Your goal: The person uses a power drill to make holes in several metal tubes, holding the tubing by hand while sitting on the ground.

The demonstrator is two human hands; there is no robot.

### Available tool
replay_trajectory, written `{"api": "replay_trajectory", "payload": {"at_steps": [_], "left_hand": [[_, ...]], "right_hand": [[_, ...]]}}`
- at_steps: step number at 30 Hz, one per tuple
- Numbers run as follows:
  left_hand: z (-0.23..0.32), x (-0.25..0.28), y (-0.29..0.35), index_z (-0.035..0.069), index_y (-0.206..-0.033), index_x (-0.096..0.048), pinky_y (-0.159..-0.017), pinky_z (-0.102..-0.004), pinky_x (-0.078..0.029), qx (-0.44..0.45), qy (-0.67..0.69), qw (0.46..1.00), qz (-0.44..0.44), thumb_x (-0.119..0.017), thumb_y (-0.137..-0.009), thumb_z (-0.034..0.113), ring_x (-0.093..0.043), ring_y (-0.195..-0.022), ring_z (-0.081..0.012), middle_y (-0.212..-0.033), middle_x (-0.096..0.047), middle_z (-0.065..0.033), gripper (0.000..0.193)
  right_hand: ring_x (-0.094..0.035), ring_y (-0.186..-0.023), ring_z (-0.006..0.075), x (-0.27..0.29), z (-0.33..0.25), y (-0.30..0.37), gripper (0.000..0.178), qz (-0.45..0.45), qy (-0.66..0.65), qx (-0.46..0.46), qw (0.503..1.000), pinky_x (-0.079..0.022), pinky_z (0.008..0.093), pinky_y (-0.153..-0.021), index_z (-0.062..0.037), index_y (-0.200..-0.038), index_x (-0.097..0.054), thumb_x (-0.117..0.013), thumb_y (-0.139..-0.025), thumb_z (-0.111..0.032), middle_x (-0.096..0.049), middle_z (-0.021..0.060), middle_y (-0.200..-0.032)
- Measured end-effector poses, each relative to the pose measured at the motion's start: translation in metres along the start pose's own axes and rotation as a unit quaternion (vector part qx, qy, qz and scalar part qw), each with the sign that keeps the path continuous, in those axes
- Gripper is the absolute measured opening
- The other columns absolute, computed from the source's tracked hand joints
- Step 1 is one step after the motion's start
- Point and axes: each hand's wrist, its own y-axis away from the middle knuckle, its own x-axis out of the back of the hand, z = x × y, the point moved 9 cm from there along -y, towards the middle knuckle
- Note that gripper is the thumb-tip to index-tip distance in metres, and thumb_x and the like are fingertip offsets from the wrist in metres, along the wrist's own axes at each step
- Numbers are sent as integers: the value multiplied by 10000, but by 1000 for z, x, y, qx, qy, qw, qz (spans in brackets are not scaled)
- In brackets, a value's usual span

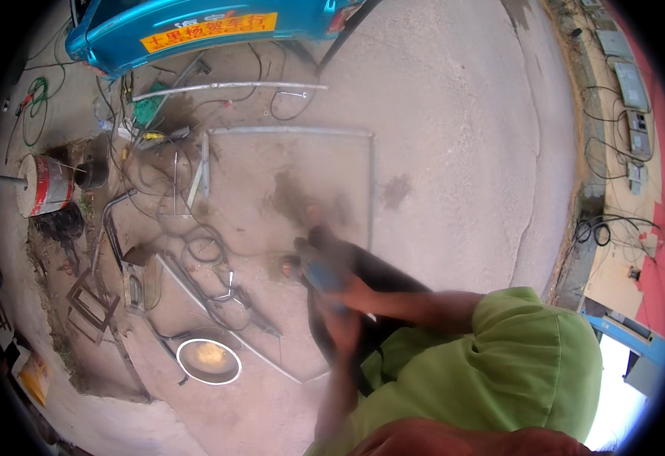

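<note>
Near the middle, my right hand [357, 295] and my left hand [342, 328] are both closed around a bluish-grey elongated tool [323, 275]. It is smeared by motion, so I cannot make out its exact kind. My right hand sits farther along it, with my left hand nearer my body. The tool is over my dark-trousered legs [378, 270]. A thin rectangular metal frame [291, 130] lies on the concrete floor beyond, one side running close to my legs.
A long metal bar [234, 85] lies before a blue vehicle [203, 30]. Tangled cables [203, 247] and metal pieces spread at left. A white-rimmed bowl [196, 374] holds something yellowish. A red-and-white bucket [47, 186] has a pole in it. Boxes [630, 85] line the right wall.
</note>
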Motion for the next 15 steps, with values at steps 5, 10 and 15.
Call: {"api": "replay_trajectory", "payload": {"at_steps": [5, 10, 15], "left_hand": [[3, 13, 19, 17, -1578, -143, -984, -520, -502, 83, -16, 995, -59, -687, -871, 224, -615, -1177, -482, -1338, -580, -306, 915], [-22, 19, 37, 33, -1580, -143, -975, -527, -505, 101, -29, 990, -99, -692, -865, 233, -617, -1180, -475, -1328, -584, -312, 924], [-19, 31, 44, 19, -1571, -158, -983, -522, -503, 56, -27, 992, -112, -687, -877, 255, -616, -1190, -455, -1342, -571, -299, 904]], "right_hand": [[-554, -1238, 258, -9, 40, 18, 904, 36, -44, 11, 998, -431, 384, -1070, -12, -1520, -359, -816, -759, -180, -565, 165, -1335], [-544, -1250, 260, -22, 70, 36, 936, 61, -73, -1, 995, -426, 383, -1074, -14, -1531, -350, -834, -749, -190, -558, 162, -1335], [-547, -1239, 260, -35, 71, 48, 944, 64, -131, 1, 989, -433, 386, -1064, -12, -1527, -351, -837, -740, -199, -564, 169, -1323]]}}
